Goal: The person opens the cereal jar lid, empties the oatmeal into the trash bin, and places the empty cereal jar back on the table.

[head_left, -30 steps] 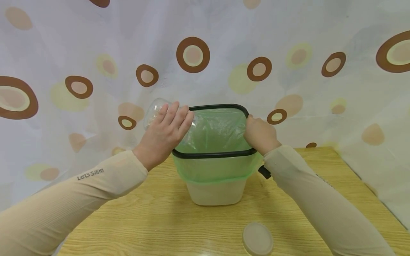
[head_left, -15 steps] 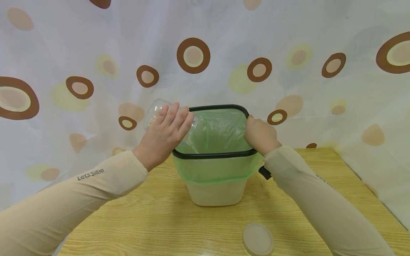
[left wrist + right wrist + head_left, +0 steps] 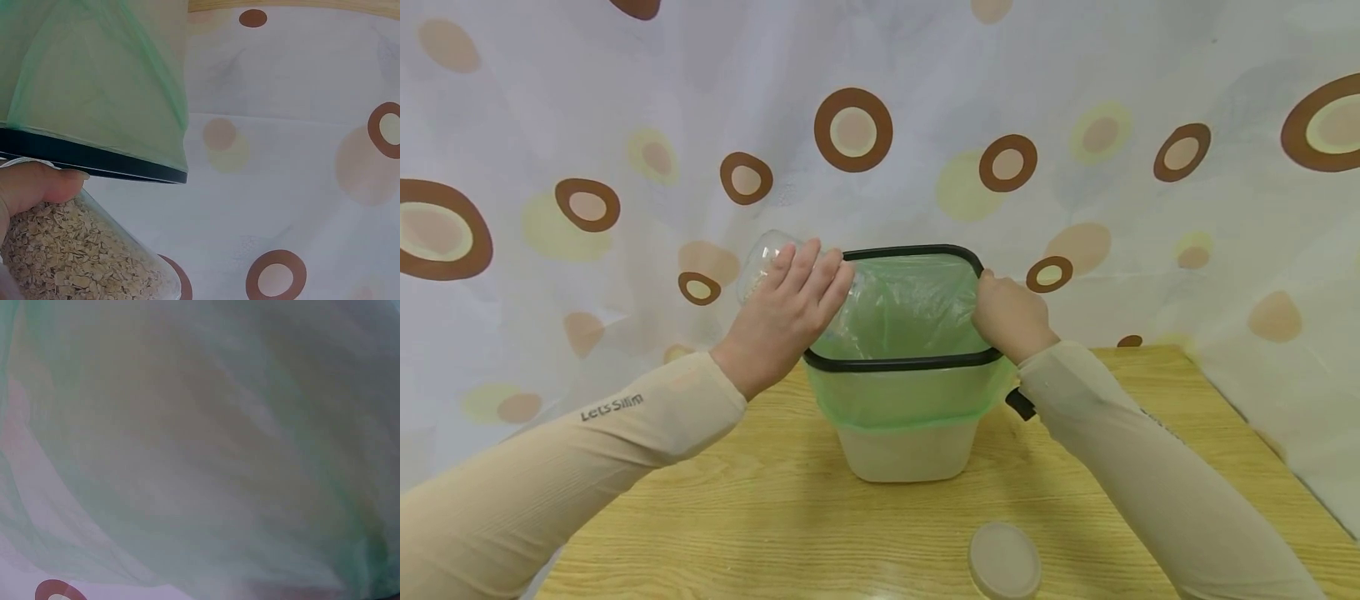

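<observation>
Both hands are raised and well apart, at opposite sides of a pale bin (image 3: 906, 457) standing on the wood-grain table (image 3: 737, 517). The left arm, in a beige sleeve (image 3: 625, 425), slants up from the lower left. The left hand (image 3: 782, 312) grips a clear jar (image 3: 762, 261), back of the hand uppermost, fingers laid across it and thumb opposite. The jar is tilted at the bin's left rim, base raised; oat-like flakes (image 3: 87, 262) show inside. The right forearm slants in from the lower right; the right hand (image 3: 1011, 315) is curled round the right side of the black rim (image 3: 902, 364), fingertips hidden. A green liner (image 3: 917, 312) covers the bin's interior and folds outside. A round beige lid (image 3: 1004, 560) lies in front.
</observation>
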{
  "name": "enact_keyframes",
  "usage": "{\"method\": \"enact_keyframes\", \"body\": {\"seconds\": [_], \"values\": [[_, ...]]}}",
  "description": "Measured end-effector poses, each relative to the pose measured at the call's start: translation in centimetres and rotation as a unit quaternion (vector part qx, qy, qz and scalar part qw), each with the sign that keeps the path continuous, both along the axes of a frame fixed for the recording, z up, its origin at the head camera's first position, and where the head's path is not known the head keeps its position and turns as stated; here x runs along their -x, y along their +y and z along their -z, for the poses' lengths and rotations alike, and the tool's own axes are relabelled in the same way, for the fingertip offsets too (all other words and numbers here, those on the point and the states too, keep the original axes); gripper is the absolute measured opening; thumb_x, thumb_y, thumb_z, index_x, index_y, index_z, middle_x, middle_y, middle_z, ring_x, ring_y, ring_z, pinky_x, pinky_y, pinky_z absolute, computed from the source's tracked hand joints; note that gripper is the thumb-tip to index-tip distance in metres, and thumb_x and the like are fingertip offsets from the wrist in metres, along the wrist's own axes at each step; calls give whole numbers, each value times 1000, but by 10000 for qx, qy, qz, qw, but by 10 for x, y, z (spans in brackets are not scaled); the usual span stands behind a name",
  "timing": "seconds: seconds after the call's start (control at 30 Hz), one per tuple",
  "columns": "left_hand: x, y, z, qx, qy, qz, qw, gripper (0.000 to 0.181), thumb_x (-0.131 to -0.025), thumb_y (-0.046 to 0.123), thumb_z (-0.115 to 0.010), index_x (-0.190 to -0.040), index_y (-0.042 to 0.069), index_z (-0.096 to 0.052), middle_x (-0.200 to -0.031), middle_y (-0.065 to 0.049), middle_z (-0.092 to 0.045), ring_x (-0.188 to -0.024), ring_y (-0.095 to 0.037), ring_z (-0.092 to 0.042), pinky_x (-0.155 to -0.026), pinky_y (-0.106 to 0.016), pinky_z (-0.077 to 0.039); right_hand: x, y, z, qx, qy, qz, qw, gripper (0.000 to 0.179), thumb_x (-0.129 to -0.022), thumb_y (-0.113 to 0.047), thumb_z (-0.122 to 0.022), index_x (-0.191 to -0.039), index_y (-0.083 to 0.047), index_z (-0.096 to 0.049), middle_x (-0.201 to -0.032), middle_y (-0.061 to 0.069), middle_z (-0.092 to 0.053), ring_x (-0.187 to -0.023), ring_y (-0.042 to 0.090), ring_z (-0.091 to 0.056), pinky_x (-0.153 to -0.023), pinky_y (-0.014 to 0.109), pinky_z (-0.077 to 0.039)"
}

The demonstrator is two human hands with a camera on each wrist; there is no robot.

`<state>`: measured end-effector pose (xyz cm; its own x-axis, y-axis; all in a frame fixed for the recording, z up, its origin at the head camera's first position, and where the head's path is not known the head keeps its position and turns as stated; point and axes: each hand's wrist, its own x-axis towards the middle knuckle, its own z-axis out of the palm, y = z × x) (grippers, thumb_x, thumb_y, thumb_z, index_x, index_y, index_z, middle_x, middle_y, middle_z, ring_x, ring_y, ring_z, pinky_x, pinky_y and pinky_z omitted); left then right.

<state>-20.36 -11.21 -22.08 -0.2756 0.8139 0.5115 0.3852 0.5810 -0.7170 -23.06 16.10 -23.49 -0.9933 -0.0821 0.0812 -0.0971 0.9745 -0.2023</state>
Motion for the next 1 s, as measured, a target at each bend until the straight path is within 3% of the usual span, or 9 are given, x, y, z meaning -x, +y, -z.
{"method": "enact_keyframes", "body": {"seconds": [0.57,1.0], "values": [[1,1,1,18,71,136,9999,55,-76,-8,-69,-126,-3,-47,-125,-20,-53,-118,-40,-50,-101,-48,-40,0,0,1,-29,52,-2,10000,47,-97,-1,-40,-140,17,-35,-58,14,-53,-46,22,-48,-43,33,-37],[1,2,-2,126,118,14,9999,55,-77,-7,-70,-126,-3,-47,-126,-20,-53,-119,-40,-49,-102,-48,-39,2,1,3,-22,99,27,9999,46,-97,-1,-41,-139,16,-37,-58,14,-54,-46,23,-51,-43,34,-39]]}}
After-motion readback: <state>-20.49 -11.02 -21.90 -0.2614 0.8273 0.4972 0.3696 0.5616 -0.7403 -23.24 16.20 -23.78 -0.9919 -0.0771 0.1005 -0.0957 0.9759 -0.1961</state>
